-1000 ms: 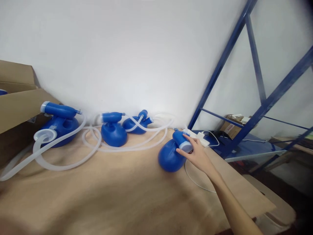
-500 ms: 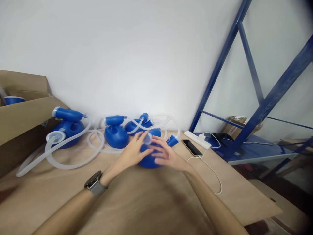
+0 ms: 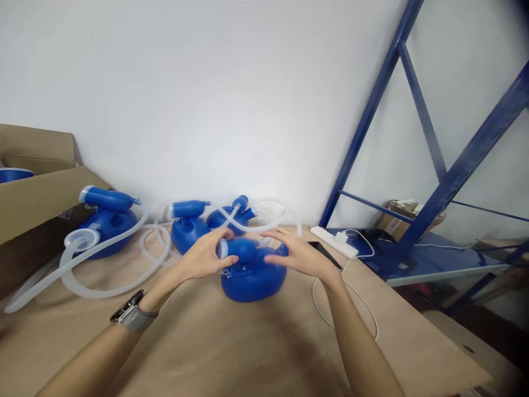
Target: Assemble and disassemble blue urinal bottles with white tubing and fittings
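A blue plastic urinal bottle (image 3: 253, 285) with a rounded body stands on the table in front of me. On top of it lies a blue funnel cup (image 3: 243, 250), its pale rim facing left. My left hand (image 3: 209, 253), with a watch on the wrist, curls around the rim end of this cup, thumb in front and fingers behind. At the bottle's right side, my right hand (image 3: 295, 253) is curved, thumb and fingers apart beside the cup's narrow end. Its fingertips partly cover the upper right of the bottle and the hose behind.
Similar blue bottles with clear hoses stand at left (image 3: 109, 231), centre-left (image 3: 188, 234) and behind (image 3: 223, 218). An open cardboard box (image 3: 45, 193) is far left. A phone (image 3: 324, 253), a power strip (image 3: 334, 241) and a white cable lie right, beside a blue metal rack (image 3: 367, 127).
The centre bottle now shows more plainly, with the funnel cup lying sideways on top and its rim to the left. My hands have moved apart to its two sides. The view has shifted slightly.
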`<state>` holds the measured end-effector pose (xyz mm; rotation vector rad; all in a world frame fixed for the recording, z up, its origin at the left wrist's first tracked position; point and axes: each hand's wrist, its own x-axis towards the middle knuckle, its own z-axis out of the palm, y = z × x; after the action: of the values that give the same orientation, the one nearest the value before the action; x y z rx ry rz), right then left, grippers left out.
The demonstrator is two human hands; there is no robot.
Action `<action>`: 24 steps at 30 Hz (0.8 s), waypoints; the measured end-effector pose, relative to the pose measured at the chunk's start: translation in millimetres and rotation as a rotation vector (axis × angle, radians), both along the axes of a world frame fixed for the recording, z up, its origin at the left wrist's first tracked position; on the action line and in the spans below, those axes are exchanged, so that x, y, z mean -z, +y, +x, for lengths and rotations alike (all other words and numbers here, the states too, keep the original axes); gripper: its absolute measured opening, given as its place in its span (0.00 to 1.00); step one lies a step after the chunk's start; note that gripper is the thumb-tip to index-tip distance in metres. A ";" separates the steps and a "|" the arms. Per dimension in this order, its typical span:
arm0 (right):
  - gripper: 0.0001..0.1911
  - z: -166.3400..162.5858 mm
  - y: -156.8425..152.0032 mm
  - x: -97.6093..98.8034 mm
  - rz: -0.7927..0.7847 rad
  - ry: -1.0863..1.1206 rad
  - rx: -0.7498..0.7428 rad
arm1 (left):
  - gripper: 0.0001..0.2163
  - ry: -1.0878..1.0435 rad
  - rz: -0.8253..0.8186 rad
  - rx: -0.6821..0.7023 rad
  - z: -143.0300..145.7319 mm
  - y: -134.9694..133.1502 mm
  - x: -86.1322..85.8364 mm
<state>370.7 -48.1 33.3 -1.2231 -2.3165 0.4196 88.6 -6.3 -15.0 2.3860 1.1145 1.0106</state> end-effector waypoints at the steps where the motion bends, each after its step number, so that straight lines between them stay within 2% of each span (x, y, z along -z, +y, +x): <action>1: 0.28 -3.6 7.4 3.8 0.004 -0.047 -0.015 | 0.21 -0.017 -0.008 -0.004 0.3 0.8 1.3; 7: 0.34 -16.3 50.0 42.3 -0.059 -0.062 -0.029 | 0.20 -0.077 -0.032 -0.058 6.8 0.8 13.2; 10: 0.33 -8.1 63.0 52.2 -0.071 -0.069 0.006 | 0.23 -0.102 -0.098 -0.095 8.3 1.1 17.1; 12: 0.34 -2.2 67.3 53.8 -0.043 -0.085 0.095 | 0.26 -0.125 -0.140 -0.092 9.7 3.0 21.7; 15: 0.35 4.5 67.9 49.7 0.044 -0.173 0.222 | 0.27 -0.166 -0.181 -0.051 14.2 7.2 32.8; 19: 0.35 12.7 62.0 36.2 0.262 -0.247 0.305 | 0.25 -0.183 -0.182 0.023 23.1 11.1 46.0; 21: 0.35 16.2 54.6 26.3 0.319 -0.240 0.320 | 0.26 -0.213 -0.161 0.034 26.5 10.2 45.9; 24: 0.35 15.7 28.1 6.2 0.422 -0.209 0.357 | 0.28 -0.252 -0.230 0.102 26.3 3.8 33.9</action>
<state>386.4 -20.0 27.1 -1.4669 -2.1317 -0.3186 114.9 -2.5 -48.9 2.0476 0.9519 1.0522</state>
